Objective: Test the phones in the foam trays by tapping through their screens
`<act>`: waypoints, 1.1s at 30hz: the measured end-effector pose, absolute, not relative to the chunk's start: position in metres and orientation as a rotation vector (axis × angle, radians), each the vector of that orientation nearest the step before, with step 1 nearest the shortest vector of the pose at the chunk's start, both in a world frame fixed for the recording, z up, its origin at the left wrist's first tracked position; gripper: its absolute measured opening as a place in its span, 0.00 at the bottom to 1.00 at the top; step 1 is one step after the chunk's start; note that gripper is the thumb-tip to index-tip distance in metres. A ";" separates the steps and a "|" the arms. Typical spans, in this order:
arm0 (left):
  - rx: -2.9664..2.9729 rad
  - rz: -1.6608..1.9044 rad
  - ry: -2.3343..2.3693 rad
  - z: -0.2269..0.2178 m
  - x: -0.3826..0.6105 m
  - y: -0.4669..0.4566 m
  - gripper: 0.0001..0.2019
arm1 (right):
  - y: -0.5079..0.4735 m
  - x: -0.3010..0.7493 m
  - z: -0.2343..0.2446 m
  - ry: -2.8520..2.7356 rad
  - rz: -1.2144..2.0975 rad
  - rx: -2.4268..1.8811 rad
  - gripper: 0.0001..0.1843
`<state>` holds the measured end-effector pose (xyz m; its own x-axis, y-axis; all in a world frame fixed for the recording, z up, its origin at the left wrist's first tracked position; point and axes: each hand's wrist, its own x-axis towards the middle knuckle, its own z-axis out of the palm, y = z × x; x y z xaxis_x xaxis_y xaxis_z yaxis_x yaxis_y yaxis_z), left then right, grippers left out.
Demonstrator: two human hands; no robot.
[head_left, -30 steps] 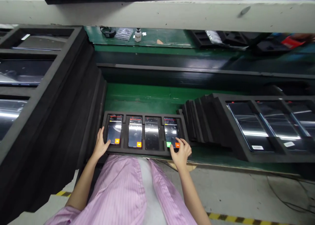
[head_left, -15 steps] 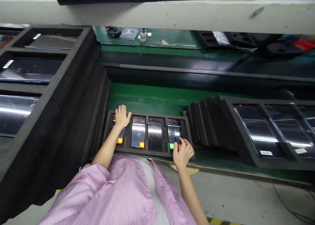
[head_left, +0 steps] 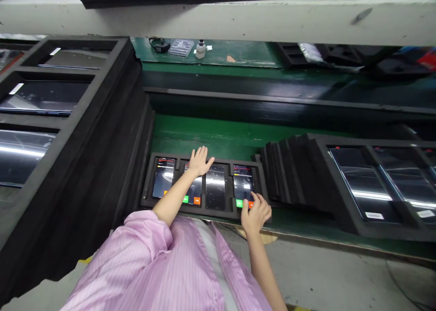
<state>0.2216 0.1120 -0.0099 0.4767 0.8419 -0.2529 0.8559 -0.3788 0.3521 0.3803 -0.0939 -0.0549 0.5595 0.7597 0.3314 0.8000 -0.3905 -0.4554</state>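
Several smartphones lie face up in the slots of a black foam tray [head_left: 146,195] in front of me. My left hand [head_left: 200,162], fingers spread, is over the top of the second phone [head_left: 194,188] from the left, which shows a green and an orange button. The leftmost phone [head_left: 163,179] is lit, partly behind my forearm. A dark-screened phone [head_left: 215,188] is third. My right hand [head_left: 255,213] hovers or rests at the lower edge of the rightmost phone [head_left: 243,181], fingers apart; contact is unclear. That screen has a green and a red-orange button.
A tall stack of foam trays [head_left: 112,116] holding larger-looking phones rises at the left. Another leaning tray stack [head_left: 327,165] stands right. Behind, a green bench [head_left: 245,52] bears a small bottle [head_left: 200,50] and a clear plastic case [head_left: 181,47]. A pale beam [head_left: 218,22] crosses above.
My left hand has moved right, from the leftmost phone to the second one. The second phone now shows a green button beside its orange one. My right hand stays by the rightmost phone.
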 end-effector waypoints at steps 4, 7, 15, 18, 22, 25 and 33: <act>2.293 -0.024 1.551 -0.010 0.167 0.114 0.31 | -0.095 0.381 -0.056 -1.245 -0.076 -2.219 0.28; 2.232 0.040 1.768 -0.009 0.112 0.113 0.29 | -0.096 0.381 -0.056 -1.228 -0.074 -2.218 0.28; 2.194 0.075 1.815 -0.009 0.070 0.112 0.28 | -0.097 0.382 -0.054 -1.198 -0.024 -2.196 0.27; 2.179 0.077 1.813 -0.008 0.066 0.116 0.28 | -0.098 0.383 -0.054 -1.182 -0.002 -2.191 0.27; 2.138 0.069 1.851 -0.007 0.058 0.120 0.28 | -0.098 0.384 -0.056 -1.174 0.005 -2.190 0.27; 2.134 0.082 1.906 -0.008 0.069 0.118 0.29 | -0.097 0.384 -0.057 -1.187 -0.009 -2.192 0.27; 2.235 0.000 1.628 -0.012 0.153 0.110 0.34 | -0.096 0.386 -0.060 -1.197 -0.048 -2.209 0.29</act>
